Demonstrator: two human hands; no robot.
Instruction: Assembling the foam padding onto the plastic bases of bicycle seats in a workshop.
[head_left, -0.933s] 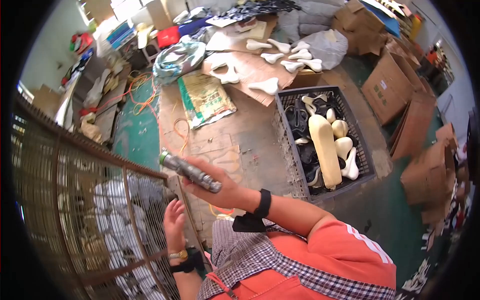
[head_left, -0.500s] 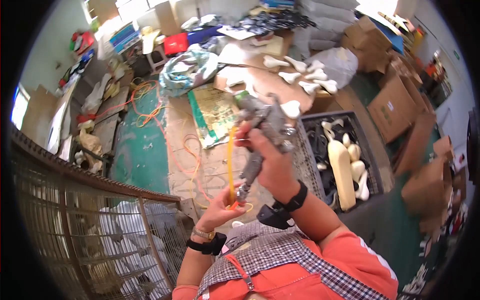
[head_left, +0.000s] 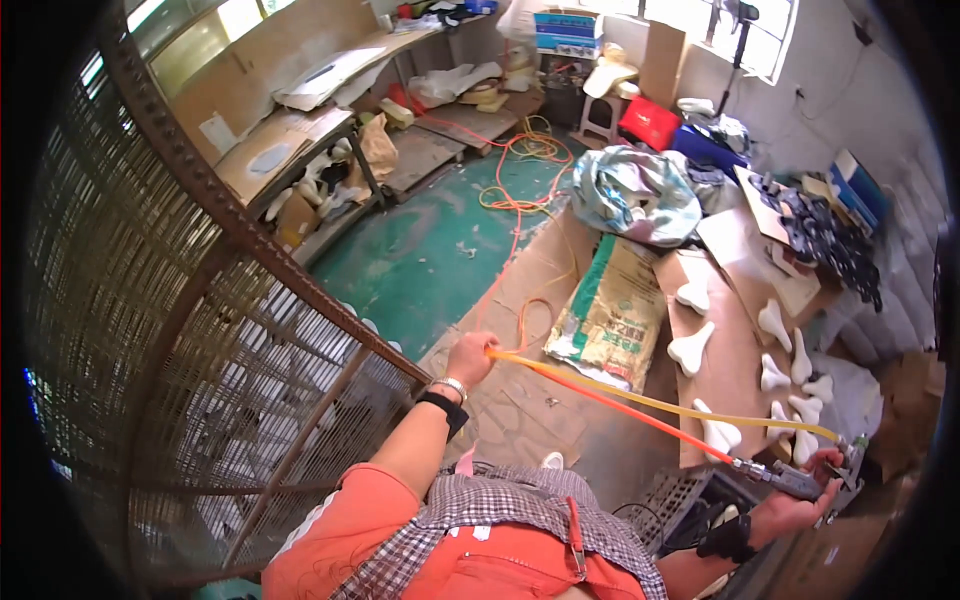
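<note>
Gun (head_left: pixel 795 482), 1, at 4 o'clock, right hand (head_left: pixel 803 503) with fingers curled round it; hoses (head_left: pixel 690 408), 2, gripped in left hand's (head_left: pixel 468 362) closed fingers, 6 o'clock; risk: a sideways pull could sweep them through the saddles (head_left: pixel 692 348), 3 to 4 o'clock, displacing some.

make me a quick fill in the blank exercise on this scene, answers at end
1. The left hand grips the orange-red hose together with a ____ one.
2. The metal tool is in the ____ hand.
3. The saddle-shaped pieces on the cardboard are ____ in colour.
4. The floor is mostly ____.

Missing words: yellow; right; white; green
</note>
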